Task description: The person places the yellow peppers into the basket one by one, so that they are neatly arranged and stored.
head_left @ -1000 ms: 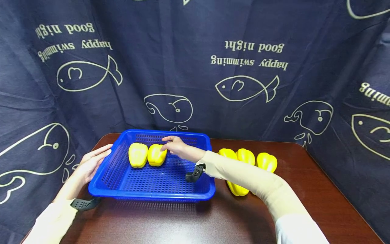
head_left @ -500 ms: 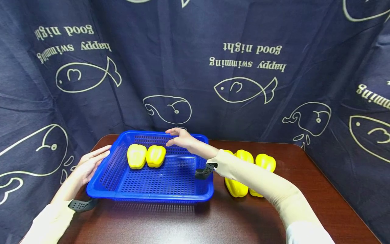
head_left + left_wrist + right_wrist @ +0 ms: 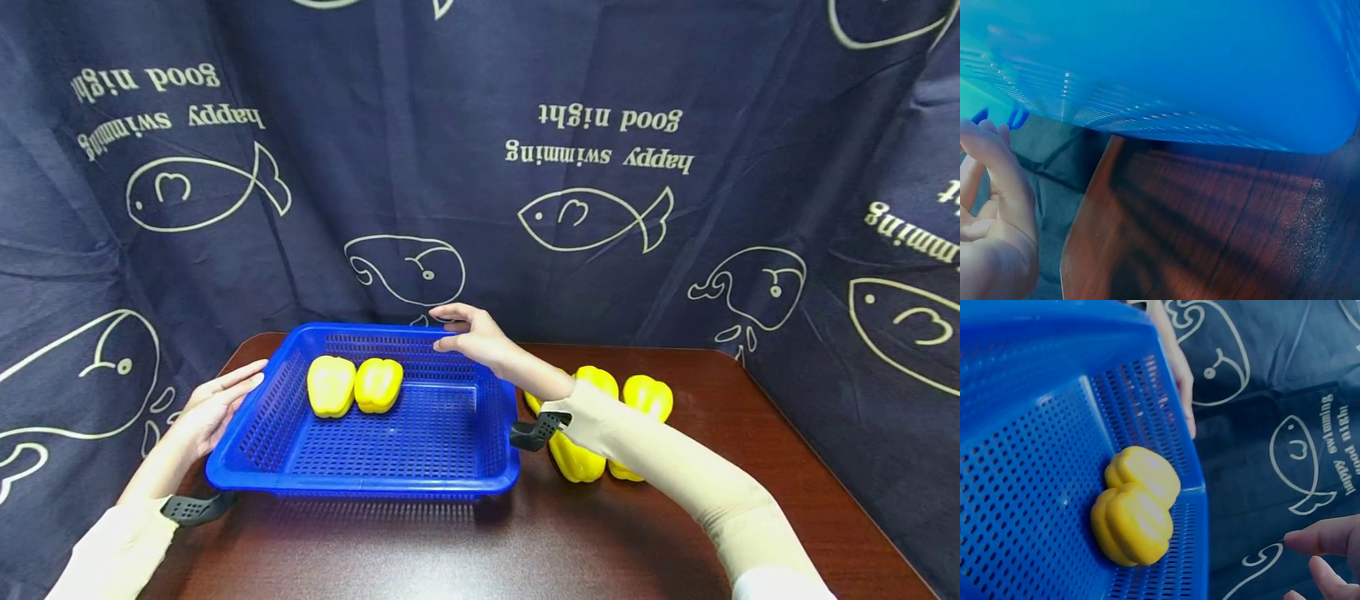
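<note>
A blue plastic basket with perforated walls sits on the table. Two yellow bell peppers lie side by side at its left: a paler pepper and a brighter pepper. Both peppers also show in the right wrist view, against the basket wall. My left hand is at the basket's left rim, fingers extended along its outside. Over the back right of the basket, my right hand is raised with fingers spread loosely and nothing between them. In the right wrist view its fingertips are apart from the basket.
Several more yellow bell peppers are grouped on the table right of the basket, partly hidden behind my right forearm. The brown wooden table meets a dark blue curtain with fish drawings behind and at both sides.
My right hand has left the brighter pepper and moved right, toward the basket's back right. The peppers stay in place in the basket. My left hand stays at the rim.
</note>
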`<state>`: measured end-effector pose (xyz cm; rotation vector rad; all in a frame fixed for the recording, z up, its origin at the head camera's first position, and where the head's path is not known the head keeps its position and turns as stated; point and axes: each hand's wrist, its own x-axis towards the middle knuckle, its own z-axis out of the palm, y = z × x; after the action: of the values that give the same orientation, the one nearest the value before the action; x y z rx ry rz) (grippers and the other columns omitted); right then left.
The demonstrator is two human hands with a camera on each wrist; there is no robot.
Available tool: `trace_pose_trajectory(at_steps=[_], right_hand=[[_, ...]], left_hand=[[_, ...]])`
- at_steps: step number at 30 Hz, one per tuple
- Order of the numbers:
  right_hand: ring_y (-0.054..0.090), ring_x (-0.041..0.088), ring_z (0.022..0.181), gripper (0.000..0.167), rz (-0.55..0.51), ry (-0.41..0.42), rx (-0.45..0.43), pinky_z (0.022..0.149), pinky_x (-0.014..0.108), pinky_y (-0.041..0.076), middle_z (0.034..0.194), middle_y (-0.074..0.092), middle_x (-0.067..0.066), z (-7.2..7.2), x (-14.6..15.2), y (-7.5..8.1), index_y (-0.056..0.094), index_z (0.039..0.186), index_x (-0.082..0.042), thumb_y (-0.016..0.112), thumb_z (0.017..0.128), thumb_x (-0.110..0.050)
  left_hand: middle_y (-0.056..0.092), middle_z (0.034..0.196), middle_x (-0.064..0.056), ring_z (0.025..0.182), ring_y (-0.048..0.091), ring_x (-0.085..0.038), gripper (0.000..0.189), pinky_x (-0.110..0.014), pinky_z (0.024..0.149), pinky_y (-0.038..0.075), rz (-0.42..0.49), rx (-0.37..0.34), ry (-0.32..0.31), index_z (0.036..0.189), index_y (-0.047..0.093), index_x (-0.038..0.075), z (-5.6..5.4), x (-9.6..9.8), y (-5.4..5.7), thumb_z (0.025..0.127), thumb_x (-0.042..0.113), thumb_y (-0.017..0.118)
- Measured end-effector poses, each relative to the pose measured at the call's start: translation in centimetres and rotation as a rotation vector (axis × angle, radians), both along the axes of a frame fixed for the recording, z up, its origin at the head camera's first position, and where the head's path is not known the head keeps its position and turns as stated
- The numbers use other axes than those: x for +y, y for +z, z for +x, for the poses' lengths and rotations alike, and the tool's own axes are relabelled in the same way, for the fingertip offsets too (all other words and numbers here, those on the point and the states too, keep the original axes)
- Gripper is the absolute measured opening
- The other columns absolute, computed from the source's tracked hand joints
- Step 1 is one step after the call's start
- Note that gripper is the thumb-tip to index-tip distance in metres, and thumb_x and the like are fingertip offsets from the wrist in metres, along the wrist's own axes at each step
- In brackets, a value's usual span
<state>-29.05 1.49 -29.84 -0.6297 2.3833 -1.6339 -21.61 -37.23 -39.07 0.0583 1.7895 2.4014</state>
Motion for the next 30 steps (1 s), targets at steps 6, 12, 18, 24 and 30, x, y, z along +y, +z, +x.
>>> trace_pose_trajectory(at_steps=[6,12,18,24,30], right_hand=[[0.053,0.030,0.127,0.048,-0.044,-0.030,0.034,0.105,0.045,0.045,0.137,0.056,0.010,0.9,1.9,0.4,0.058,0.128,-0.008,0.068,0.082,-0.002],[0.053,0.031,0.126,0.048,-0.084,-0.060,0.042,0.103,0.046,0.046,0.139,0.054,0.011,1.5,3.9,0.9,0.057,0.130,-0.008,0.068,0.083,-0.003],[0.054,0.032,0.125,0.047,-0.094,-0.087,0.038,0.102,0.046,0.047,0.139,0.053,0.012,1.9,6.3,1.1,0.056,0.130,-0.007,0.066,0.085,-0.004],[0.053,0.034,0.125,0.046,-0.103,-0.099,0.034,0.104,0.046,0.045,0.139,0.052,0.015,1.9,8.9,0.9,0.054,0.131,-0.005,0.064,0.087,-0.003],[0.054,0.035,0.124,0.048,-0.103,-0.122,0.030,0.105,0.046,0.044,0.141,0.050,0.017,2.2,11.3,0.9,0.050,0.134,-0.003,0.062,0.088,-0.002]], left_hand=[[0.073,0.099,0.012,0.087,0.071,-0.007,0.033,-0.024,0.071,0.058,-0.012,0.002,0.004,0.108,0.069,0.035,0.0,0.1,-0.2,0.101,0.012,0.046],[0.073,0.098,0.013,0.086,0.071,-0.007,0.031,-0.023,0.071,0.058,-0.027,-0.003,0.028,0.106,0.070,0.035,0.1,-0.1,0.0,0.101,0.014,0.048],[0.072,0.099,0.014,0.087,0.070,-0.007,0.030,-0.024,0.072,0.058,-0.032,-0.020,0.030,0.106,0.070,0.036,0.0,-0.2,0.1,0.101,0.015,0.048],[0.072,0.098,0.014,0.087,0.071,-0.007,0.030,-0.024,0.072,0.058,-0.034,-0.028,0.034,0.106,0.069,0.037,0.0,-0.2,0.1,0.101,0.016,0.048],[0.072,0.100,0.013,0.088,0.071,-0.008,0.033,-0.024,0.073,0.058,-0.010,0.004,0.008,0.109,0.069,0.035,0.0,-0.2,-0.2,0.102,0.014,0.045]])
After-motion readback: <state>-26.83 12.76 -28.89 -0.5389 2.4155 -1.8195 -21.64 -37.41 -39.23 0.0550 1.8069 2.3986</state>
